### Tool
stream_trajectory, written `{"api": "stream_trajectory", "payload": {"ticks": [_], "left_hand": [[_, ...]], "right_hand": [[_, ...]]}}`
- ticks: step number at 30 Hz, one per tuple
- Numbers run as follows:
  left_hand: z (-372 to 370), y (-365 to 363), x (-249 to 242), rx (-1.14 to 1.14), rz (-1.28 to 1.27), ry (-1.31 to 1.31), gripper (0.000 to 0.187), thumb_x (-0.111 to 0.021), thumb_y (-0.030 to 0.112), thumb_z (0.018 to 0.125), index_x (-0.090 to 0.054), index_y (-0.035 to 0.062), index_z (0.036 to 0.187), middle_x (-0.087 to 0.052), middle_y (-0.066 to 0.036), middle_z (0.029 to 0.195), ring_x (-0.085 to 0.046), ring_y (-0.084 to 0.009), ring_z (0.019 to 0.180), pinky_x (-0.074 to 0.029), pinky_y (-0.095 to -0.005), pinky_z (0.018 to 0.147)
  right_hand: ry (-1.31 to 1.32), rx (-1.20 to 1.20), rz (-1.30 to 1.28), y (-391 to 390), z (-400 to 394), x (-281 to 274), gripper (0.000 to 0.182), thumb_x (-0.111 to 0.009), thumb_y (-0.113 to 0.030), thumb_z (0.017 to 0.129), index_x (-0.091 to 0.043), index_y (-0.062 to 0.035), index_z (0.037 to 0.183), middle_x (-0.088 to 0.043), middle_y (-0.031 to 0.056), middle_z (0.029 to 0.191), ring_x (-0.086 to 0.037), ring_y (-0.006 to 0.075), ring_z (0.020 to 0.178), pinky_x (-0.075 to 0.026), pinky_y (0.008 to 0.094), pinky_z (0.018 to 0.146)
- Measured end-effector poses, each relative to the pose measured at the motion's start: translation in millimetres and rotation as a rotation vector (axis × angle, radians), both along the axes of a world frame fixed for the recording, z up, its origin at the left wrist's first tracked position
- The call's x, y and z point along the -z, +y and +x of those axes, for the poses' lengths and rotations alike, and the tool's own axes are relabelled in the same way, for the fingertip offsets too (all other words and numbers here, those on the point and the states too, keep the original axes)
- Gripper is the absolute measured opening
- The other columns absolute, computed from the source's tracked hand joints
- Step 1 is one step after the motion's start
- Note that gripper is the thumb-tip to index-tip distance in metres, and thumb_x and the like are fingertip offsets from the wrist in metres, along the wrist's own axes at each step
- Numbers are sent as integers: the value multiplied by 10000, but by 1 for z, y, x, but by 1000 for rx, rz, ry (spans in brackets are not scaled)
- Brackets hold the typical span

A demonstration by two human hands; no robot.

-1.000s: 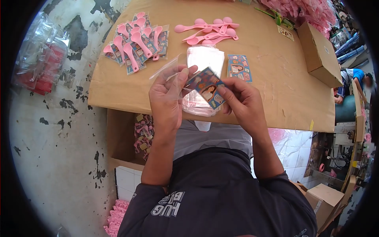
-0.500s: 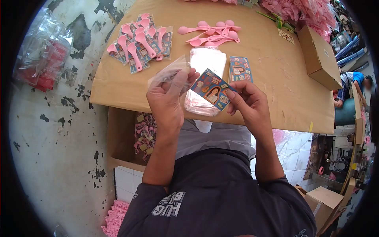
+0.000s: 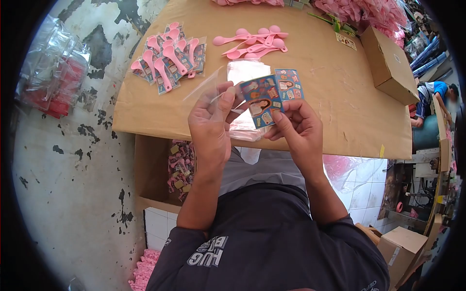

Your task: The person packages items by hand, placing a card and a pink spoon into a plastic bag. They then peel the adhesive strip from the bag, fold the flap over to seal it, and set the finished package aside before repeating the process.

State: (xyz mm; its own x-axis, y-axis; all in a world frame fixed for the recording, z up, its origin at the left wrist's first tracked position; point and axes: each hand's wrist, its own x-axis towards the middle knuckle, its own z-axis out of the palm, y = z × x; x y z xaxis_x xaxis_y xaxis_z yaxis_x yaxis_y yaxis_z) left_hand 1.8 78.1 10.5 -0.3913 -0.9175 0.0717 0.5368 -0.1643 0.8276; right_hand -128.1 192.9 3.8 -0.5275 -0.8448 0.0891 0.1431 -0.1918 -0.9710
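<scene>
Pinched in my left hand (image 3: 212, 123) is a clear plastic bag (image 3: 206, 92), its film sticking out to the upper left. My right hand (image 3: 297, 127) grips a blue printed card (image 3: 262, 104) by its lower right corner, between thumb and fingers. The card's left edge comes right up to my left fingertips and the bag's mouth. Beneath both hands lies a stack of clear bags (image 3: 242, 71). Just behind the held card is a pile of similar cards (image 3: 290, 83) on the brown-covered table (image 3: 340, 119).
Loose pink spoons (image 3: 252, 42) lie at the table's far middle. Spoons packed with cards (image 3: 167, 58) are heaped at left. A cardboard box (image 3: 388, 65) stands at right, near a large pink heap (image 3: 361, 14). An open carton (image 3: 158, 167) of packed pieces sits below. Another person (image 3: 432, 99) is far right.
The card has turned more upright and moved slightly up beside the bag. My left hand has shifted a little right and my right hand a little left, closing the gap.
</scene>
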Motion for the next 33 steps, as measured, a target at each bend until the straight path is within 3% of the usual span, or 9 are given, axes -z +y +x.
{"api": "stream_trajectory", "payload": {"ticks": [4,6,8,11,19,23,33], "left_hand": [[2,0,-2,33,4,-9,256,-680,120,986,-621,-36,1181,-711,-203,1149,-726,-212,980,-610,-340,862],[3,-1,-1,45,3,-14,254,-684,112,982,-621,-37,1178,-713,-197,1143,-726,-204,974,-612,-334,854],[4,-1,3,94,-25,-36,276,-698,97,975,-619,-65,1184,-740,-157,1026,-723,-157,920,-613,-293,790],[2,1,8,151,-19,-32,278,-705,87,968,-633,-68,1188,-736,-134,1042,-717,-152,926,-604,-284,801],[5,4,0,65,-59,33,298,-688,45,968,-633,-74,1235,-725,-129,1118,-699,-139,966,-573,-272,832],[5,4,0,83,-97,0,272,-689,50,970,-652,-58,1216,-737,-119,1086,-695,-116,948,-562,-256,819],[0,18,-1,138,-110,-62,257,-695,84,978,-658,-38,1201,-745,-107,1053,-699,-106,921,-565,-251,802]], "right_hand": [[82,-86,73,2,-3,-1,159,-668,-108,998,-641,24,1082,-659,25,760,-628,65,616,-500,214,538],[95,-87,82,3,-9,-4,165,-670,-110,997,-652,28,1085,-650,17,744,-614,60,600,-487,214,519],[106,-91,92,1,-12,-5,171,-671,-111,996,-664,32,1089,-642,10,728,-600,56,585,-473,213,500],[61,-107,49,-2,-12,-8,186,-670,-116,998,-664,37,1103,-637,11,709,-602,58,580,-469,210,486],[-77,-27,-60,-18,4,-19,197,-692,-126,983,-593,33,1048,-676,94,857,-704,137,694,-596,248,600],[-88,-111,-15,-17,-1,-11,191,-704,-118,974,-564,8,1005,-680,88,852,-709,139,722,-605,254,626],[-64,-4,-157,-27,10,-4,159,-682,-136,996,-576,-23,1030,-672,35,869,-673,85,762,-555,227,663]]}}
